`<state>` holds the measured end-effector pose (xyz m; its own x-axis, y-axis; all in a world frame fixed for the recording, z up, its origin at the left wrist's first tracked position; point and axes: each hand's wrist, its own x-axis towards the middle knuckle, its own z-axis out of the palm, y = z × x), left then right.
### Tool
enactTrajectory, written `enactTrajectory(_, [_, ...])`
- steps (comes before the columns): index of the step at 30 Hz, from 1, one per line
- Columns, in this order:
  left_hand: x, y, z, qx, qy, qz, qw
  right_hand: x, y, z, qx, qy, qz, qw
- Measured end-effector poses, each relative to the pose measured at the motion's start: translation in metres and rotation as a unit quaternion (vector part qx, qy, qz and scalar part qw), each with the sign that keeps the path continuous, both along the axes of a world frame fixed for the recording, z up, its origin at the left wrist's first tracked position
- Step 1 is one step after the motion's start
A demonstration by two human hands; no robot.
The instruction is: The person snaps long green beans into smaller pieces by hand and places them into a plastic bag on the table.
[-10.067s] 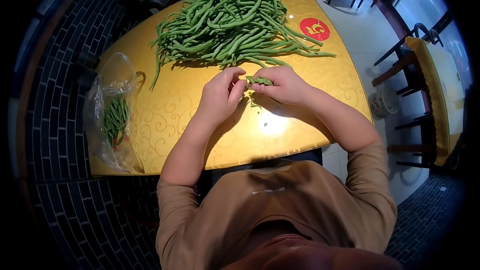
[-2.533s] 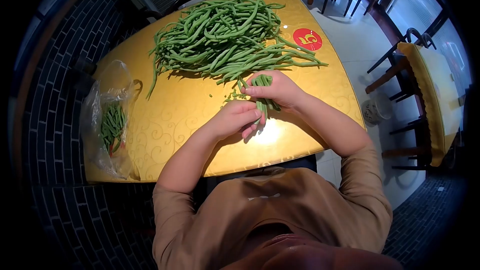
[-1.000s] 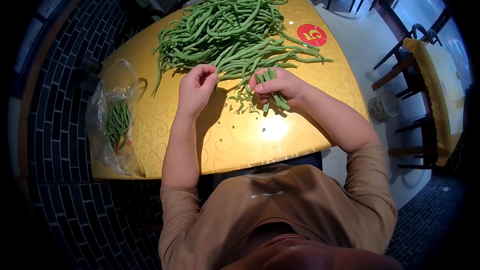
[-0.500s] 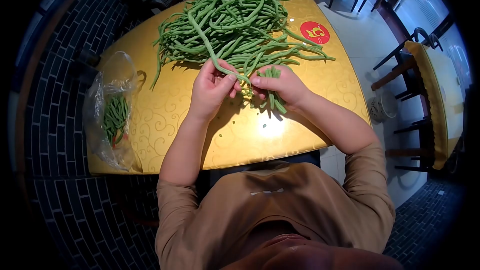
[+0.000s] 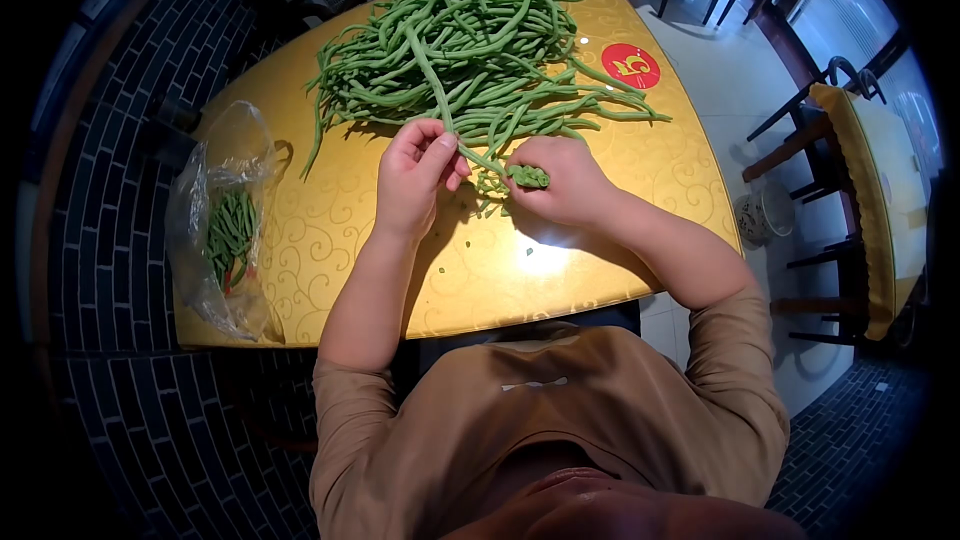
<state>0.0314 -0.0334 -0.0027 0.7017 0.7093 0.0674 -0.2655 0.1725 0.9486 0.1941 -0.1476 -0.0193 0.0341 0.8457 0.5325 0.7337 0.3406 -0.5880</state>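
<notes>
My left hand [image 5: 418,175] pinches a long green bean [image 5: 432,80] near its lower part, and the rest of the bean stretches up over the pile. Closed in a fist, my right hand [image 5: 560,178] grips a bundle of cut green bean pieces [image 5: 528,177], their ends showing at the thumb side. The lower end of the long bean reaches the fingers of my right hand. Just beyond both hands lies a large heap of long green beans [image 5: 470,50]. Small bean scraps [image 5: 490,195] are scattered on the table between the hands.
The gold patterned table [image 5: 330,240] carries a clear plastic bag [image 5: 215,230] at left, with bean pieces [image 5: 232,225] inside. A red round sticker [image 5: 630,65] is at the right edge. A bin [image 5: 765,212] stands on the floor, with another table [image 5: 880,210] beyond.
My right hand has turned, so the bundle now shows its ends instead of its length. The long bean has swung rightward and stands more upright in my left hand.
</notes>
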Motion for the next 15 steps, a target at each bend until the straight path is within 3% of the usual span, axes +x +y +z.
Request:
enactTrajectory(5, [0.002, 0.004, -0.002, -0.041, -0.024, -0.016, 0.999, 0.002, -0.006, 0.011, 0.008, 0.017, 0.153, 0.988])
enactTrajectory(8, [-0.004, 0.016, -0.007, -0.036, -0.036, -0.047, 0.998, -0.002, -0.006, 0.009, -0.004, 0.04, 0.163, 0.986])
enactTrajectory(11, [0.001, 0.004, 0.0, -0.048, -0.057, -0.039, 0.996, 0.01, 0.005, 0.002, -0.136, 0.041, 0.057, 0.988])
enactTrajectory(14, [0.005, -0.003, -0.003, -0.033, -0.038, -0.062, 0.997, 0.02, 0.013, -0.008, -0.222, 0.235, -0.039, 0.946])
enactTrajectory(15, [0.005, -0.005, -0.006, -0.026, -0.027, -0.074, 0.997, 0.019, 0.01, 0.0, -0.278, 0.41, 0.01, 0.869])
